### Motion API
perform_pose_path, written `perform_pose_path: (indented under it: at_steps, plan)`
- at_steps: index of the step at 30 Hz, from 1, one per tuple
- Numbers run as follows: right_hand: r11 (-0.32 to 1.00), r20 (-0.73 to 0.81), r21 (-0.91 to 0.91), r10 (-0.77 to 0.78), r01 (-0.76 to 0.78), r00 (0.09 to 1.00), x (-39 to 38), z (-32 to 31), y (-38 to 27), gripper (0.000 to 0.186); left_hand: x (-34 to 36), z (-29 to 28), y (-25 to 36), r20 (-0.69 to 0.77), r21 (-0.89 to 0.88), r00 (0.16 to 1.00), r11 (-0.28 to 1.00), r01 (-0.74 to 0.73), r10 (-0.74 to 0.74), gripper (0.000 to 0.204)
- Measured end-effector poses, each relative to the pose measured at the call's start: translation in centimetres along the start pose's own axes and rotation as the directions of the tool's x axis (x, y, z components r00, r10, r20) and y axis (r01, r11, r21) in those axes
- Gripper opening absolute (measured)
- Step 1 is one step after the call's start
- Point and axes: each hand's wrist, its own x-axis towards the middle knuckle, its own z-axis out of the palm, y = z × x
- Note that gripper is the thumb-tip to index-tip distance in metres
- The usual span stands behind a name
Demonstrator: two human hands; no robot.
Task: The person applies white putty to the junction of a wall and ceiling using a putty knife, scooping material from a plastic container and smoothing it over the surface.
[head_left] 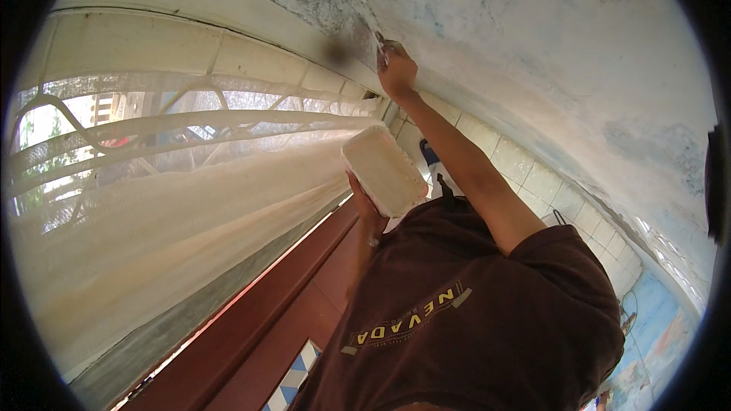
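Facing mottled wall (533, 76) beside sheer curtain (198, 175).

Tool (379, 40): largely covered by the right hand (397, 71); type undetermined.
Left hand (367, 202): fingers partly hidden behind pale tray (384, 171).
Window (72, 118): veiled by curtain (190, 190).
Dark patch (337, 51): blurred, nature undetermined.
Dark object (716, 183): cut off at right rim, unidentified.
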Motion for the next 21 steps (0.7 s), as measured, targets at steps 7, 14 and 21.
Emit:
perform_pose_path:
  at_steps: [7,14,21]
  plan:
    - [0.997,-0.052,0.078,0.004,0.0,0.999,2.8,-0.8,-1.0,0.016,-0.3,-2.0,0.0,0.047,-0.062,0.999,0.998,-0.004,0.007,0.08]
    - [0.994,-0.049,0.101,-0.028,0.032,0.998,1.1,-1.5,-1.1,0.016,-0.1,-0.7,-0.1,-0.072,-0.033,0.997,0.999,-0.025,0.023,0.084]
    - [0.995,-0.071,0.097,-0.01,0.017,0.997,3.8,-2.5,-3.1,0.017,0.3,-0.8,-0.1,-0.02,-0.074,1.0,0.997,0.015,-0.016,0.085]
